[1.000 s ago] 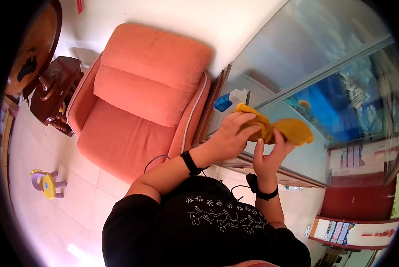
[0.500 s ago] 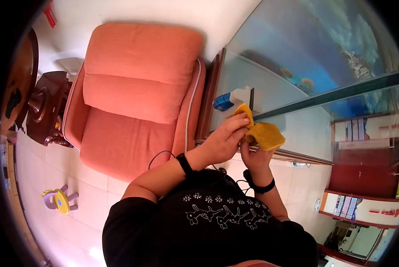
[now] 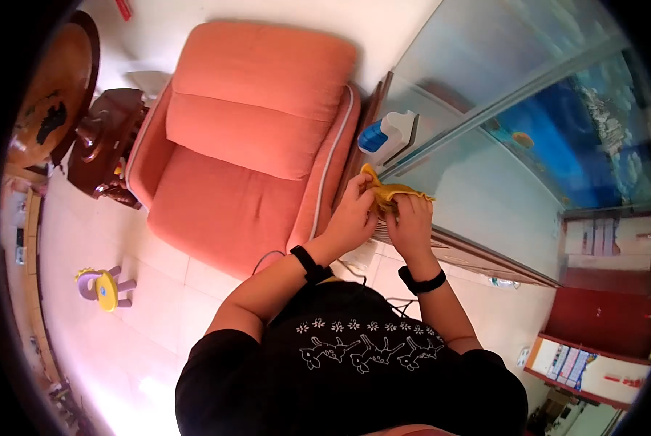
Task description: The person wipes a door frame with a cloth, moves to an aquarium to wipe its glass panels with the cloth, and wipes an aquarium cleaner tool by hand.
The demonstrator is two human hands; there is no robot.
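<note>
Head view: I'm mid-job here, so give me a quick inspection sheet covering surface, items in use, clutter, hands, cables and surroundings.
Surface: glass unit with a brown edge; blue scenery shows in its far part. Fine marks can't be judged.
Items in use: yellow cloth, bunched and creased between the hands.
Clutter: blue-and-white object just beyond the cloth, apart from both hands.
Hands: left hand and right hand both grip the cloth.
Cables: thin dark cable looping near the left wrist; its ends can't be traced.
Surroundings: orange-red armchair to the left of the unit; small purple-and-yellow stool on the tiled floor. Other people: nothing seen.
</note>
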